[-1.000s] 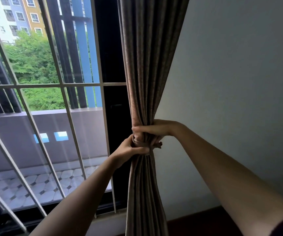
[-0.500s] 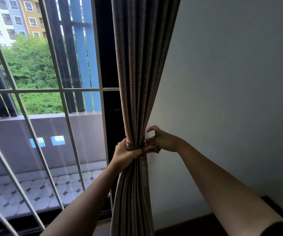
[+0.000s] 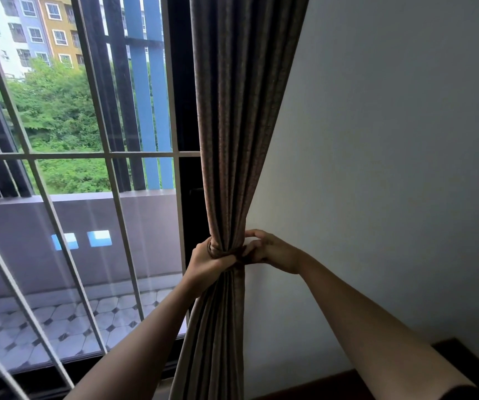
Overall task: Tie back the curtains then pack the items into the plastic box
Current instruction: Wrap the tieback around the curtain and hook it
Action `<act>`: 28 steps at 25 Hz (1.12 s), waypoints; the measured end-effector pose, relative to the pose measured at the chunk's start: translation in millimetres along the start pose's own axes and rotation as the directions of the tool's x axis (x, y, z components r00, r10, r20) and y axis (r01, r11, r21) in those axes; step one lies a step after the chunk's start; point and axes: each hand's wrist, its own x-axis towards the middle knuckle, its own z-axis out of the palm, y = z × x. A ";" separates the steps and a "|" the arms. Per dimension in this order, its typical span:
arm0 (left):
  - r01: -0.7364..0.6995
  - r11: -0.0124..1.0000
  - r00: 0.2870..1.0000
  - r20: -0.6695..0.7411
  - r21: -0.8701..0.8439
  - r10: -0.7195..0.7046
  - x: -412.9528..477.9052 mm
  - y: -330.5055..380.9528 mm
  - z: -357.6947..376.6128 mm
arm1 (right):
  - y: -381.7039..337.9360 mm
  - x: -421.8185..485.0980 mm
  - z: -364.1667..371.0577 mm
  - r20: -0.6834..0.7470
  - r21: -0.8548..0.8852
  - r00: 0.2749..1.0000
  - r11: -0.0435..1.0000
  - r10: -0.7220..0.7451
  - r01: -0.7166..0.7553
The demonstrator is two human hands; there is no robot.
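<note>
Brown pleated curtain (image 3: 232, 140) hangs between window (image 3: 88, 174) and white wall (image 3: 391, 168), cinched narrow at waist by matching tie-back (image 3: 218, 251). Left hand (image 3: 208, 262) fisted round band; right hand (image 3: 271, 251) pinching its end, index finger lifted.

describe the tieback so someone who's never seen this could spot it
Find the tall brown pleated curtain between the barred window and the white wall. At its narrowest point, between the left hand and right hand, a brown fabric band cinches the folds.
</note>
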 end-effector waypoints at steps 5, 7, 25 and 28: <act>0.003 1.000 1.000 0.015 0.010 -0.003 0.0 2.1 1.4 | -11.1 9.1 -7.6 -0.045 -0.490 0.988 0.865 -0.149 0.108; 0.011 1.000 0.999 0.037 -0.009 -0.011 -0.9 3.9 3.4 | -11.6 14.3 -10.5 -0.017 -0.427 0.995 0.900 -0.102 0.085; -0.009 0.999 0.993 0.116 -0.045 0.014 -11.5 9.1 16.6 | -23.6 -1.5 -27.3 0.140 -0.788 0.989 0.599 -0.048 0.141; -0.006 0.997 0.993 0.118 -0.074 0.014 -11.4 9.1 14.0 | -23.5 -9.2 -18.7 0.184 -0.815 0.982 0.552 -0.043 0.177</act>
